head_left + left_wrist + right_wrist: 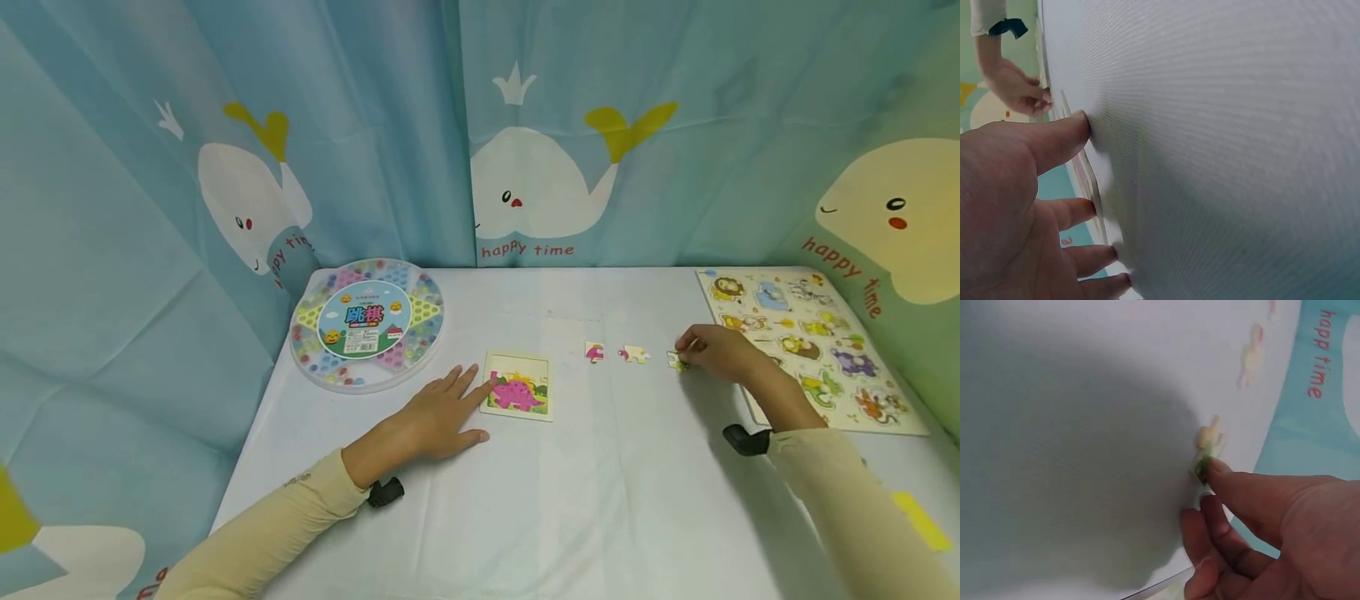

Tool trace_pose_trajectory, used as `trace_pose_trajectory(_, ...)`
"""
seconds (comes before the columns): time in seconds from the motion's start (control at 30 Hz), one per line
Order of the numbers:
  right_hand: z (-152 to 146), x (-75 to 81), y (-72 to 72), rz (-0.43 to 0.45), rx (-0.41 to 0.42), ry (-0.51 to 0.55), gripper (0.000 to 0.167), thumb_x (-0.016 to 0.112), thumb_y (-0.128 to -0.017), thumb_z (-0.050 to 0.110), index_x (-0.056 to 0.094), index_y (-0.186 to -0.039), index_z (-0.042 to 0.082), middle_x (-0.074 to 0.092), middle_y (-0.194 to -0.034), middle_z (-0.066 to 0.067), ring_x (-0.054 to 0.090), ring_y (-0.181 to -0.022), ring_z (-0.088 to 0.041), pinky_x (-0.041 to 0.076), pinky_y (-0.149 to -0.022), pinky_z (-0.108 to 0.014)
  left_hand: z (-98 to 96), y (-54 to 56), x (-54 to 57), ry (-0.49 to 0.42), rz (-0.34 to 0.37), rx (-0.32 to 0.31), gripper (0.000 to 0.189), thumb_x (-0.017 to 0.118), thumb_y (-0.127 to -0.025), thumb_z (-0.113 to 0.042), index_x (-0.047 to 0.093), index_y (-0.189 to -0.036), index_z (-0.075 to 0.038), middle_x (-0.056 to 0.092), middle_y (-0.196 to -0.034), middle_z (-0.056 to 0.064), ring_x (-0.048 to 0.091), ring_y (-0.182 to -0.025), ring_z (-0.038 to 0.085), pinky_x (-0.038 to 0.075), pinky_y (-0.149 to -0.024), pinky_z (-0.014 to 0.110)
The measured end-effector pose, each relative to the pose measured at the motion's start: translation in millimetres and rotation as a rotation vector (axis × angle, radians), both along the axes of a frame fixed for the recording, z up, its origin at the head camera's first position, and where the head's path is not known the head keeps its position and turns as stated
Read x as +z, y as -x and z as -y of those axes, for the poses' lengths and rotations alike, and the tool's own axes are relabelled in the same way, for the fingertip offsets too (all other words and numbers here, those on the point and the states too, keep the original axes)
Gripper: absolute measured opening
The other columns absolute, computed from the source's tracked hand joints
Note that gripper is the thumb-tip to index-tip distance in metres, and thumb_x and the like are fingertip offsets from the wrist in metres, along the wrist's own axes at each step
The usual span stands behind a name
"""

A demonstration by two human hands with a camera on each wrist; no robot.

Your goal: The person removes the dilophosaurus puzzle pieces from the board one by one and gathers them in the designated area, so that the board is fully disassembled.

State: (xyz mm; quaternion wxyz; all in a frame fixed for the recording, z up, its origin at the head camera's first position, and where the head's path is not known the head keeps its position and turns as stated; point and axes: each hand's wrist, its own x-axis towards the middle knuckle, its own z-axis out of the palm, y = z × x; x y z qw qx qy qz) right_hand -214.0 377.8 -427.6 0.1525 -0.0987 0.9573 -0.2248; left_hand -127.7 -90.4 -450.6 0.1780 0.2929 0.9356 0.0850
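The curtain (405, 125) reads "happy time," round box (366, 319) "跳棋".

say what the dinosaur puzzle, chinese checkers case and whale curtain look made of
Dinosaur puzzle: probably thin wood or stiff card, its printed face matte; the pale, flat border suggests this, though no grain can be made out. Chinese checkers case: likely smooth clear plastic, judging by its translucent rim. Whale curtain: apparently matte printed fabric, hanging in folds.

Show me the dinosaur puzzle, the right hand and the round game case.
Dinosaur puzzle (517, 395): head view, on the dinosaur's pink body.
Right hand (718, 351): head view, on the back of the hand.
Round game case (366, 319): head view, on its central label.
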Motion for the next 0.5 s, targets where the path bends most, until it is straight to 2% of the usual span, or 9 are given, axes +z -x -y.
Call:
trace_pose_trajectory(0.13, 4, -1.5, -3.6, -0.033, -0.031, -0.034, 0.014, 0.063, -0.104, 0.007, 0.064, -0.111, -0.005, 0.068, -0.101, -0.024, 0.064, -0.087, -0.031, 0.05, -0.071, -0.041, 0.4, -0.6, 0.7, -0.001, 0.004, 0.004, 0.081, 0.059, -0.105, -0.054, 0.023, -0.17, -0.023, 0.016, -0.177, 0.015, 0.015, -0.163, 0.039, 0.024, -0.128, 0.056)
trace_pose_trajectory(0.27, 16, 1.9, -6.4, -0.081, -0.02, -0.032, 0.018, 0.06, -0.105, 0.007, 0.063, -0.116, -0.007, 0.067, -0.101, -0.025, 0.063, -0.087, -0.034, 0.05, -0.071, -0.044, 0.2, -0.7, 2.2, -0.008, 0.008, 0.008, 0.081, 0.06, -0.104, -0.054, 0.024, -0.17, -0.023, 0.016, -0.177, 0.015, 0.015, -0.163, 0.039, 0.024, -0.129, 0.056)
trace_pose_trajectory(0.5, 70, 17.5, -9.5, -0.154, 0.056, 0.063, 0.024, 0.062, -0.103, 0.004, 0.063, -0.123, -0.009, 0.068, -0.109, -0.028, 0.067, -0.1, -0.043, 0.056, -0.079, -0.051, 0.2, 0.6, 0.6, 0.002, 0.002, 0.002, 0.081, 0.06, -0.105, -0.054, 0.024, -0.17, -0.023, 0.016, -0.177, 0.015, 0.015, -0.163, 0.039, 0.025, -0.128, 0.055)
